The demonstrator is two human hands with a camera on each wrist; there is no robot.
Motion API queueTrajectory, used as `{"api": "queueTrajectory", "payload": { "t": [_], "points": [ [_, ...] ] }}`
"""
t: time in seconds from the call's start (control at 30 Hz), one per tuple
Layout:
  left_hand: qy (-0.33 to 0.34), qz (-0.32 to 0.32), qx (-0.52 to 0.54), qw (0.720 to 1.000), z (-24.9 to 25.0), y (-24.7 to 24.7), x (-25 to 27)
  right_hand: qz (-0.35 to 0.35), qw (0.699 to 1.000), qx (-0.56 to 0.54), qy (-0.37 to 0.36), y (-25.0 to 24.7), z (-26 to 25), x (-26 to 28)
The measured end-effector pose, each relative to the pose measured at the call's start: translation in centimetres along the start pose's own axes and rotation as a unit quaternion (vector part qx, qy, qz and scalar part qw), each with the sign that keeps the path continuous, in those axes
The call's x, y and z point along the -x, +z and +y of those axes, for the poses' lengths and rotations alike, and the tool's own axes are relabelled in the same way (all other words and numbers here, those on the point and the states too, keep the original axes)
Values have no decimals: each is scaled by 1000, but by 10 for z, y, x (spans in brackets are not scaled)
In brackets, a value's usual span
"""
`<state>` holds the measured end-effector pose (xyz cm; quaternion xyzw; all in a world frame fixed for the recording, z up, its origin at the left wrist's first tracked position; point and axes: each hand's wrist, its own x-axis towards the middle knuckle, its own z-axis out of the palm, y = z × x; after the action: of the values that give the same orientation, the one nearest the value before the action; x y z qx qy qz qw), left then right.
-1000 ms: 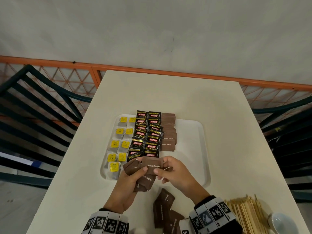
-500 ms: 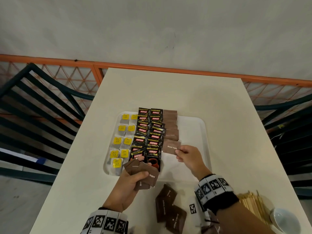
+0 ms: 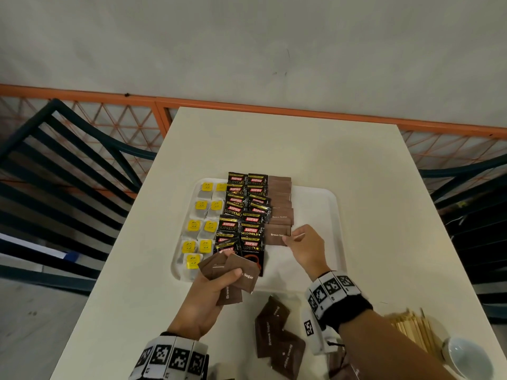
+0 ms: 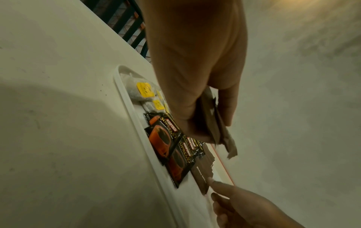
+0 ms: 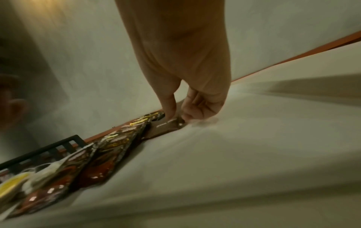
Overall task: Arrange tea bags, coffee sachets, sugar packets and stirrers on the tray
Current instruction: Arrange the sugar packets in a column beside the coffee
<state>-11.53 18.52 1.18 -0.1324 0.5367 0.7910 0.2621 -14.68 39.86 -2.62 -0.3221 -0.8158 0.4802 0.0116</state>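
A white tray (image 3: 329,215) holds tea bags (image 3: 201,223) with yellow tags on the left, black coffee sachets (image 3: 244,215) in the middle, and a column of brown sugar packets (image 3: 279,198) beside them. My right hand (image 3: 288,238) pinches the right edge of one brown sugar packet (image 3: 275,235) lying at the near end of that column. In the right wrist view its thumb (image 5: 170,108) presses on the packet (image 5: 166,125). My left hand (image 3: 227,278) grips a fan of brown sugar packets (image 3: 241,278) over the tray's near edge. Wooden stirrers (image 3: 411,330) lie at the near right.
More loose sugar packets (image 3: 274,333) lie on the white table (image 3: 274,146) near me. A white cup (image 3: 463,357) stands beside the stirrers. The right part of the tray is bare. Dark chairs (image 3: 68,174) flank the table, and an orange railing (image 3: 247,102) runs behind it.
My right hand took one sugar packet from the stack in my left hand and carried it forward onto the tray, to the near end of the sugar column. The left hand stayed put.
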Motion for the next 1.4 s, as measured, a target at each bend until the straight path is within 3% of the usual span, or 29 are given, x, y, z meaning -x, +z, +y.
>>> {"api": "queueTrajectory", "payload": {
  "t": [0.07, 0.13, 0.27, 0.37, 0.5, 0.63, 0.8, 0.87, 1.0, 1.13, 1.4],
  "points": [
    [5, 1, -10, 1000, 1, 2, 1, -20, 999, 31, -21, -3, -10, 12],
    [10, 4, -15, 1000, 1, 3, 0, -87, 994, 52, -37, -5, -21, 29],
    [21, 15, -16, 1000, 0, 7, -2, -284, 958, -33, -14, -10, -32, 66],
    [26, 4, -24, 999, 0, 9, 1, -336, 936, -101, -29, -9, -26, 79],
    [17, 2, -21, 1000, -5, 8, 2, -269, 941, -203, -1, -7, -23, 82],
    [2, 25, -22, 999, -10, 10, 0, -190, 955, -230, -6, -6, -19, 82],
    [5, 32, -11, 999, -9, 11, -1, -253, 940, -229, -5, -8, -14, 85],
    [-8, 35, 13, 999, -9, 10, -1, -248, 940, -235, 1, -11, -12, 82],
    [-64, 19, 95, 993, -5, 9, 0, -164, 958, -233, 27, -19, -8, 62],
    [-85, 4, 104, 991, -1, 6, 3, -73, 976, -202, 41, -23, 3, 41],
    [-94, -17, 71, 993, 1, 1, 7, -48, 992, -108, 35, -11, 9, 18]
  ]
}}
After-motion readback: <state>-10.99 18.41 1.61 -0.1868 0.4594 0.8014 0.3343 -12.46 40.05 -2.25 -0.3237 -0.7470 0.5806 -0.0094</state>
